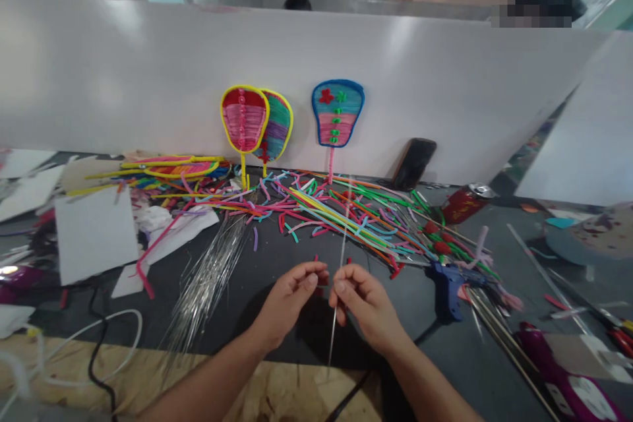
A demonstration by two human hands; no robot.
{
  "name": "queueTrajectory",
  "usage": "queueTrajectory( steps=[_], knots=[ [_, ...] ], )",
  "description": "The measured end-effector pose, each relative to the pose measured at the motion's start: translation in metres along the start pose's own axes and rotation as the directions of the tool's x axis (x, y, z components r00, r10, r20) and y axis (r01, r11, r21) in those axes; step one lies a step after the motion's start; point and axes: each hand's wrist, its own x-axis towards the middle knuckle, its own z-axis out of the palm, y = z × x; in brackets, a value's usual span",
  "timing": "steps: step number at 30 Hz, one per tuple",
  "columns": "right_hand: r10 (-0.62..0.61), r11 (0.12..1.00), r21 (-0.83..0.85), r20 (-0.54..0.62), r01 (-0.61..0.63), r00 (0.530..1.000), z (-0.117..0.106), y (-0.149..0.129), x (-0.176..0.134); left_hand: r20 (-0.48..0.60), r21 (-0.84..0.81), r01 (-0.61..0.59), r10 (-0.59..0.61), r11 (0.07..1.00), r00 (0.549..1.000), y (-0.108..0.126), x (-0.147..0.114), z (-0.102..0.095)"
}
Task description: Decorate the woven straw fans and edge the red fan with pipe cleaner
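Two bare hands work over the near edge of the dark desk [277, 257]. The right hand [364, 300] has its grip pinched on a thin wire [332, 336], which slants upright between the hands. The left hand [289, 300] is curled just beside it; whether its thumb and fingers meet, I cannot tell. Left of the hands lies a loose bundle of wires [210, 290]; to the right sits a blue glue gun [448, 293]. Beyond them, a tangled heap of pipe cleaners [326, 214] crowds the way to the back. A red can [462, 206] tilts at its right end, and a phone [415, 163] leans farther back. Three fan-shaped pieces [338, 112], two overlapping, stand against the white panel [420, 79].
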Motion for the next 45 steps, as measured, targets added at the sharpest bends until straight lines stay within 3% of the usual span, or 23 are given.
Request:
queueTrajectory(
  steps=[5, 9, 14, 16, 19, 21, 23, 28, 45],
  knots=[
    [0.214, 0.972, 0.042, 0.255, -0.232, 0.943, 0.013, 0.011, -0.003, -0.06, -0.245, 0.033, -0.049, 0.969, 0.997, 0.015, 0.004, -0.006],
    [0.297, 0.95, 0.005, 0.308, -0.313, 0.904, 0.021, 0.024, -0.006, -0.094, -0.298, 0.046, -0.078, 0.953, 0.993, 0.022, 0.003, -0.008],
    [0.363, 0.93, -0.083, 0.347, -0.358, 0.865, 0.021, 0.024, -0.008, -0.073, -0.289, 0.148, -0.175, 0.946, 0.982, 0.023, 0.003, -0.009],
    [0.333, 0.941, -0.172, 0.303, -0.293, 0.893, 0.015, 0.017, -0.006, -0.064, -0.26, 0.169, -0.191, 0.951, 0.979, 0.022, 0.004, -0.01],
    [0.129, 0.958, -0.266, 0.055, -0.11, 0.99, -0.003, 0.007, 0.002, -0.006, -0.203, 0.241, -0.248, 0.949, 0.969, 0.02, 0.004, -0.008],
    [-0.049, 0.965, -0.261, -0.136, 0.012, 0.99, -0.016, 0.001, 0.008, 0.068, -0.138, 0.32, -0.313, 0.937, 0.947, 0.018, 0.002, -0.004],
    [-0.139, 0.97, -0.228, -0.227, 0.086, 0.964, -0.026, -0.002, 0.013, 0.137, -0.071, 0.389, -0.377, 0.919, 0.916, 0.015, 0.0, 0.001],
    [-0.156, 0.977, -0.178, -0.22, 0.118, 0.963, -0.034, -0.004, 0.016, 0.199, -0.007, 0.455, -0.444, 0.891, 0.874, 0.007, -0.004, 0.011],
    [-0.167, 0.967, -0.225, -0.218, 0.117, 0.962, -0.031, -0.003, 0.013, 0.226, -0.044, 0.46, -0.439, 0.887, 0.869, 0.002, -0.004, 0.009]
  ],
)
